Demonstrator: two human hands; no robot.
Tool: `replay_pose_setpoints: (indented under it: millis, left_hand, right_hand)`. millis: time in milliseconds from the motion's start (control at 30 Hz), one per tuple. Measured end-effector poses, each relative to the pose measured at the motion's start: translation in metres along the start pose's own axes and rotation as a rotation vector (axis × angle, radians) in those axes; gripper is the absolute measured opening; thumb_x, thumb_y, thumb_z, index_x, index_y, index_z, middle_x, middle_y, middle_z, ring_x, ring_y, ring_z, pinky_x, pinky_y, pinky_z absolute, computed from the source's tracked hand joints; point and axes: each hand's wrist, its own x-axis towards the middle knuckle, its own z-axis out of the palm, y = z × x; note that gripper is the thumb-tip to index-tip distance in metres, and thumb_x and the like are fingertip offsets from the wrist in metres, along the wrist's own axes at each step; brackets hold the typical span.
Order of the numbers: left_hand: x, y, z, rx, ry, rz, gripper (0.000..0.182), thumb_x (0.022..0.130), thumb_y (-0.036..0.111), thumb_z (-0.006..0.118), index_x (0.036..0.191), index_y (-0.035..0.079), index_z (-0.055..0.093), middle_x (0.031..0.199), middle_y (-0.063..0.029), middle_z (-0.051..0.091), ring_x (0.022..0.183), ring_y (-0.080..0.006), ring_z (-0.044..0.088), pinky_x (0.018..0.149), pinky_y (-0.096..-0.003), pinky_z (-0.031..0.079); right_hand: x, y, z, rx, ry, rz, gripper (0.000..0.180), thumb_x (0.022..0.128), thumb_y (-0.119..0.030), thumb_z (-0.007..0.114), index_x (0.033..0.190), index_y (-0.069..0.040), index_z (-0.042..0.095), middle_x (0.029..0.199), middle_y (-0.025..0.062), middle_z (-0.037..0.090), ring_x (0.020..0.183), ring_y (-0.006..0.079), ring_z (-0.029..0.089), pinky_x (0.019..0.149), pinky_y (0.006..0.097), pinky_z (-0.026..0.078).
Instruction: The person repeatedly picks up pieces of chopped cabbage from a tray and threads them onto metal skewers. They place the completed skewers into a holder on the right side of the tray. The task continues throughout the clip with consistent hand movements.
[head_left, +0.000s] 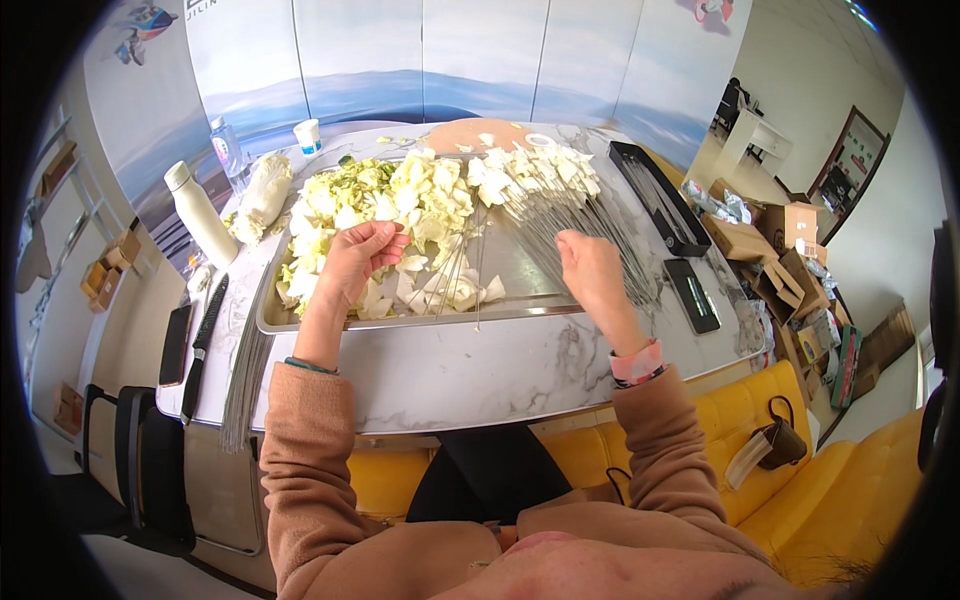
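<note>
A metal tray (525, 306) holds a heap of torn cabbage leaves (420, 191) on its left. Thin metal skewers (555, 225) lie fanned over its right side, with pale leaf pieces (525, 169) threaded at their far ends. Several more skewers lean across the tray's middle. Above the leaves near the front left is my left hand (367, 259), thumb and fingertips close together; whether a small piece is between them is unclear. My right hand (592, 277) is curled over the handle ends of the skewers at the right; its fingers hide whether it grips one.
Left of the tray are a kitchen knife (204, 337), a phone (176, 345), a skewer bundle (247, 367), a white bottle (201, 214) and a cabbage (264, 195). At the right are a black box of skewers (660, 199) and a dark device (691, 296). A paper cup (307, 137) stands behind.
</note>
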Motion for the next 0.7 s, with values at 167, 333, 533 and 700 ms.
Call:
replay_pose_setpoints:
  millis: [167,333,533,700]
  left_hand:
    - [0.001,-0.001,0.001,0.006,-0.007,-0.008,0.023,0.094,0.017,0.058,0.105,-0.002,0.063,0.09,-0.0086,0.069,0.073,-0.0113,0.063,0.07,-0.0238,0.053]
    - [-0.001,-0.001,0.0,0.007,-0.008,-0.015,0.023,0.094,0.017,0.058,0.105,-0.002,0.063,0.09,-0.0086,0.069,0.073,-0.0113,0.063,0.07,-0.0239,0.053]
    - [-0.001,0.0,0.0,-0.015,-0.022,-0.013,0.021,0.092,0.019,0.062,0.101,0.0,0.065,0.089,-0.0085,0.069,0.073,-0.0107,0.063,0.072,-0.0247,0.052]
    - [-0.002,-0.001,0.001,-0.005,-0.025,-0.008,0.021,0.092,0.019,0.062,0.1,0.0,0.065,0.087,-0.0076,0.069,0.072,-0.0107,0.063,0.071,-0.0246,0.052]
  right_hand:
    - [0.009,0.022,0.012,-0.106,-0.037,0.033,0.012,0.086,-0.012,0.055,0.081,-0.004,0.063,0.072,0.0191,0.063,0.069,0.0398,0.061,0.062,0.0478,0.048]
    - [0.017,0.017,0.011,-0.182,-0.068,0.088,0.012,0.083,-0.008,0.053,0.076,-0.002,0.062,0.072,0.0211,0.063,0.071,0.0413,0.062,0.064,0.0497,0.048]
    - [0.028,0.012,0.01,-0.23,-0.087,0.097,0.01,0.078,-0.004,0.054,0.073,-0.001,0.061,0.073,0.0216,0.063,0.074,0.0407,0.063,0.065,0.0486,0.05]
    - [0.028,0.014,0.016,-0.274,-0.096,0.114,0.01,0.077,-0.004,0.054,0.071,-0.001,0.061,0.073,0.0211,0.064,0.073,0.0405,0.063,0.064,0.0482,0.05]
